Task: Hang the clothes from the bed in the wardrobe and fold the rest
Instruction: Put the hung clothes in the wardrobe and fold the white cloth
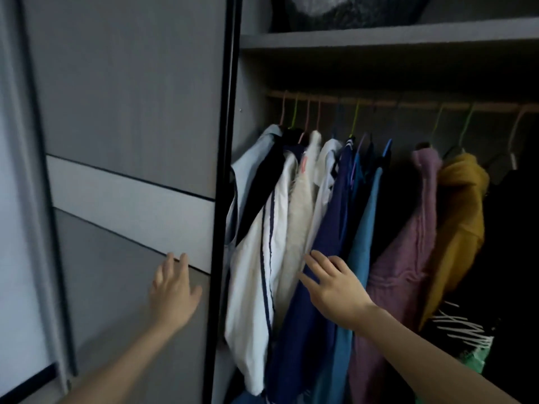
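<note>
The right hand (332, 290), fingers spread, touched the navy garment (329, 223) hanging at its twelve o'clock in the wardrobe (379, 36). The left hand (175, 293), also spread, lay against the door (131, 97) at nine o'clock.

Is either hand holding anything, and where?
Nothing is held. The left hand is open at the sliding door; the right hand touches a navy garment, fingers straight.

Matt door (131, 112); cloth garments (294, 228).
</note>
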Demonstrator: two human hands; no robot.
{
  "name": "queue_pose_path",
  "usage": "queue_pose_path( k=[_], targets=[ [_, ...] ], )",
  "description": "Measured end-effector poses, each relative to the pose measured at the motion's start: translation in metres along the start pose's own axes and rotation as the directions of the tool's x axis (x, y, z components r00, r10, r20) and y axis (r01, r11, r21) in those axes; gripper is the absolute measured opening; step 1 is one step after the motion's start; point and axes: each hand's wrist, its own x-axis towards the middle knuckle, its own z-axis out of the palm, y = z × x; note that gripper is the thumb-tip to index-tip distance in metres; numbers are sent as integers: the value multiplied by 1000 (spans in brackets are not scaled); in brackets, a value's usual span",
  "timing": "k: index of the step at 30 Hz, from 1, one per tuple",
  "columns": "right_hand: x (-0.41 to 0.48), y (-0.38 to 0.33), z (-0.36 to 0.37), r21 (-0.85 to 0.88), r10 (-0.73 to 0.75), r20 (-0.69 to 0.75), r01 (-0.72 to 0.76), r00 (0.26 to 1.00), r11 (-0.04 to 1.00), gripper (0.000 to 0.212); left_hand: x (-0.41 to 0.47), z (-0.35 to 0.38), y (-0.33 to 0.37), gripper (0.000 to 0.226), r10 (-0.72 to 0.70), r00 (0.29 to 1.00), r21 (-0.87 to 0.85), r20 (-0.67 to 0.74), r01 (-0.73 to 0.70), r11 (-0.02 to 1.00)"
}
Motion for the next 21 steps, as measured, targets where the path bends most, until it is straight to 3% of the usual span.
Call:
queue_pose_path(
  k=[5,11,14,19,21],
  targets=[
    [30,-18,4,-16,4,45,-4,999,1000,50,11,8,-28,74,-49,996,3,80,49,999],
    [91,-34,6,-120,-158,114,171,981,978,55,61,32,-29,74,22,988,-138,154,0,990],
    [126,-35,16,-239,-275,149,304,950,922,56,74,48,-20,73,27,989,-214,144,4,977],
    [196,-35,29,-279,-229,168,269,959,922,59,102,81,-13,77,93,995,-261,22,-84,962],
    [215,-45,32,-321,-274,177,318,945,892,62,106,91,-6,80,160,987,-222,17,-152,963]
  ],
)
